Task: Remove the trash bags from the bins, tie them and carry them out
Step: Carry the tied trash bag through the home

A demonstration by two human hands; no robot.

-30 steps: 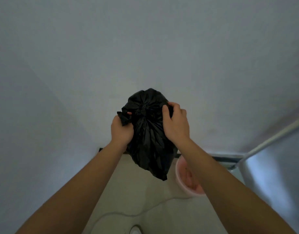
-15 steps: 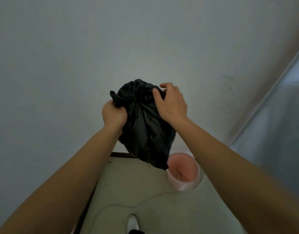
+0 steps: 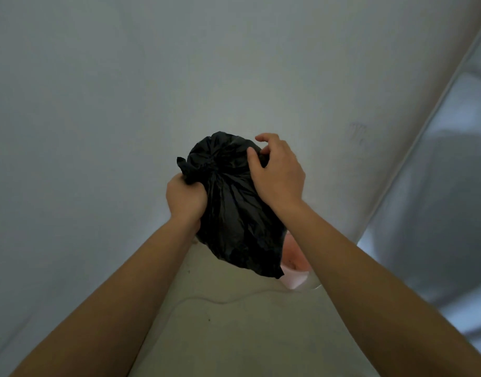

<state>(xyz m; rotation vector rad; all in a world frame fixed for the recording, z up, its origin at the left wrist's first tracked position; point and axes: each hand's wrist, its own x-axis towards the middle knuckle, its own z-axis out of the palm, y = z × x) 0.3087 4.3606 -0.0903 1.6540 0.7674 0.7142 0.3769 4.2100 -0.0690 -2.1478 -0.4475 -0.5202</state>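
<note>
A black trash bag (image 3: pixel 233 213) hangs in the air in front of me, its top gathered into a knot with a short tail sticking out to the left. My left hand (image 3: pixel 183 198) is closed around the bag's left side just below that tail. My right hand (image 3: pixel 277 174) grips the bag's upper right side, thumb pressed on the plastic, index finger lifted. Below the bag stands a small pink bin (image 3: pixel 295 270) on the floor, mostly hidden behind the bag and my right forearm.
A plain pale wall (image 3: pixel 179 77) fills the view ahead. To the right runs a frosted glass panel (image 3: pixel 445 200) with a metal frame. The floor (image 3: pixel 233 336) is light, with a thin cord (image 3: pixel 206 299) lying across it near the bin.
The view has swung, so the bin now sits behind the bag's bottom. My right index finger has lifted off the bag. Both hands keep their hold.
</note>
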